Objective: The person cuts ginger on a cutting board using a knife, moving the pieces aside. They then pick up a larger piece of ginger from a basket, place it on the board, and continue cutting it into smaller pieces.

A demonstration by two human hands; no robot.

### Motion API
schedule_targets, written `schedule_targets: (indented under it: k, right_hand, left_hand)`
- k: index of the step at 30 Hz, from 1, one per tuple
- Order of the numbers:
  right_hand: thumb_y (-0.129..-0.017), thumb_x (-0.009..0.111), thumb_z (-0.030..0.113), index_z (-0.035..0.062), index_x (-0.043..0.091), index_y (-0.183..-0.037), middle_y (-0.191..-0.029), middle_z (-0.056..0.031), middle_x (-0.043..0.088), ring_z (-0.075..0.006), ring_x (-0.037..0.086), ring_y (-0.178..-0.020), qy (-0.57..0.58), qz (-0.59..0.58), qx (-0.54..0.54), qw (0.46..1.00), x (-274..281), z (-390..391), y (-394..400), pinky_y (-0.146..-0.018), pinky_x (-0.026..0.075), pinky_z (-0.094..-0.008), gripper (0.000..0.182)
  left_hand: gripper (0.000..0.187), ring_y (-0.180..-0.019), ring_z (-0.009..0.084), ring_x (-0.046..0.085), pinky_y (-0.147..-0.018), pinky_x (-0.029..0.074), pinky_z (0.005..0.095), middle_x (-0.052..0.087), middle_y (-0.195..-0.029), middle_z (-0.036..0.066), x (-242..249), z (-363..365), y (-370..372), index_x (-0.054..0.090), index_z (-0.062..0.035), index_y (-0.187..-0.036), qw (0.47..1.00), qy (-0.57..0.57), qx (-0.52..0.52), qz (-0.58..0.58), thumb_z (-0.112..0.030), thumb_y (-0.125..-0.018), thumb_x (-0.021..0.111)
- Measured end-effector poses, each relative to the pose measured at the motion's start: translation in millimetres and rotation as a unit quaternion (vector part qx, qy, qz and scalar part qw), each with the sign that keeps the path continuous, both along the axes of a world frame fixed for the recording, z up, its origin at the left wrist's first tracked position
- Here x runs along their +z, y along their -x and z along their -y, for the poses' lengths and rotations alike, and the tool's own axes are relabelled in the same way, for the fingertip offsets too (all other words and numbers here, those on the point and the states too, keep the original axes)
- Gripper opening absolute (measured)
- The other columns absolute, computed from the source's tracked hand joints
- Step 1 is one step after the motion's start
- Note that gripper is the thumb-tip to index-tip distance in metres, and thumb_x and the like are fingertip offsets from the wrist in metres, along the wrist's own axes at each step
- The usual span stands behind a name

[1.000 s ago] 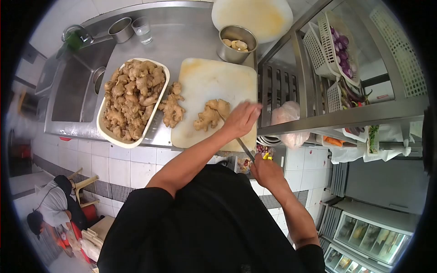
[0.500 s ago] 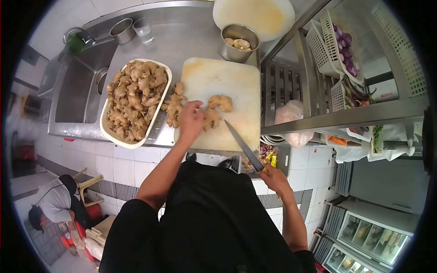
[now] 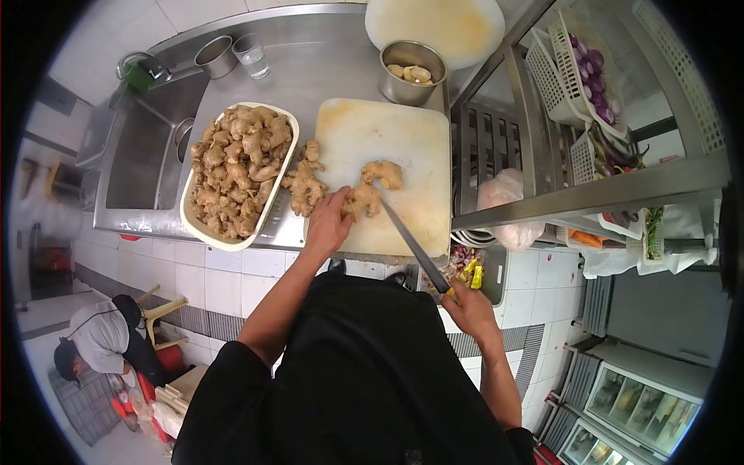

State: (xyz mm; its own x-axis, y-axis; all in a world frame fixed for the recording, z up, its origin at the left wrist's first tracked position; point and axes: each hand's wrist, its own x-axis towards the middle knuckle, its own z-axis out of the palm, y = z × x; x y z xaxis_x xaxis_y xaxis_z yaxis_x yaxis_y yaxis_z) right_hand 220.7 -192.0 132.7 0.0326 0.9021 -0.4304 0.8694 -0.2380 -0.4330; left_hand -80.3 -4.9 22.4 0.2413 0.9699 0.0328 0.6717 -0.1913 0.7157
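Observation:
A knobbly piece of ginger (image 3: 364, 198) lies on the white cutting board (image 3: 387, 132), its upper end curving to the right. My left hand (image 3: 332, 223) is down at the left end of this piece, fingers and thumb closed on it. In my right hand (image 3: 470, 308) is a knife (image 3: 416, 246), gripped by its handle near the board's lower right corner. The blade points up and left, its tip close beside the ginger's right side. More unpeeled ginger (image 3: 304, 186) sits left of the board, next to a white tub (image 3: 290, 167) heaped with ginger roots.
A metal pot (image 3: 413, 91) with pale pieces inside stands behind the board. At the back are a glass of water (image 3: 251, 58), a metal container (image 3: 215, 58) and a sink (image 3: 143, 170). A rack with onion baskets (image 3: 593, 77) rises on the right. Another person (image 3: 105, 337) sits at lower left.
My left hand has come down onto the ginger's left end, its fingers closing from a looser, raised pose. The knife stays beside the ginger. The whole view has shifted slightly.

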Motion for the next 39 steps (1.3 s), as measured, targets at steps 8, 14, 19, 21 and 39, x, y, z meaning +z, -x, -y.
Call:
schedule_targets:
  k: [8,14,19,21,39]
  right_hand:
    - [-0.098,0.061,0.033,0.0054,0.06,-0.11,-0.085,-0.0231,0.072,-0.0445,0.07,-0.086,-0.002,0.054,0.09,0.994,14,-35,23,-0.077,0.053,-0.0564,0.03]
    - [-0.096,0.062,0.026,0.0052,0.061,-0.107,-0.081,-0.0206,0.072,-0.0405,0.072,-0.082,-0.023,0.116,0.142,0.983,30,-52,29,-0.075,0.055,-0.0539,0.024]
    - [-0.099,0.061,0.027,0.0035,0.057,-0.11,-0.086,-0.0203,0.073,-0.0398,0.073,-0.086,0.041,0.134,0.149,0.979,31,-60,32,-0.077,0.056,-0.0534,0.027]
    - [-0.099,0.061,0.027,0.002,0.057,-0.11,-0.088,-0.0205,0.074,-0.039,0.074,-0.087,0.048,0.124,0.15,0.98,34,-60,36,-0.077,0.056,-0.0535,0.027]
    - [-0.098,0.06,0.032,0.004,0.055,-0.107,-0.09,-0.0231,0.073,-0.0463,0.07,-0.085,0.054,-0.03,0.12,0.991,-46,-78,0,-0.073,0.053,-0.0571,0.03]
  left_hand:
    - [0.059,-0.119,0.0404,0.06,-0.104,0.048,0.0473,0.063,-0.126,0.021,-2,2,5,0.053,-0.0047,-0.144,0.998,-0.002,0.013,0.064,-0.004,-0.087,0.067]
    - [0.055,-0.114,0.0397,0.062,-0.1,0.05,0.0482,0.064,-0.123,0.02,-2,-8,3,0.056,-0.0075,-0.142,0.998,-0.021,0.028,0.056,-0.005,-0.088,0.065]
    - [0.043,-0.109,0.0378,0.062,-0.097,0.049,0.0475,0.066,-0.117,0.016,42,-41,-15,0.062,-0.0075,-0.134,0.985,-0.017,0.086,0.147,-0.008,-0.091,0.063]
    - [0.034,-0.107,0.0371,0.061,-0.094,0.049,0.0467,0.066,-0.112,0.015,61,-52,-31,0.065,-0.0068,-0.126,0.964,-0.18,0.016,0.193,-0.008,-0.093,0.061]
    - [0.026,-0.111,0.037,0.058,-0.099,0.048,0.0474,0.064,-0.113,0.013,-9,-6,0,0.068,-0.0046,-0.109,0.986,-0.163,-0.022,-0.005,-0.007,-0.083,0.07]
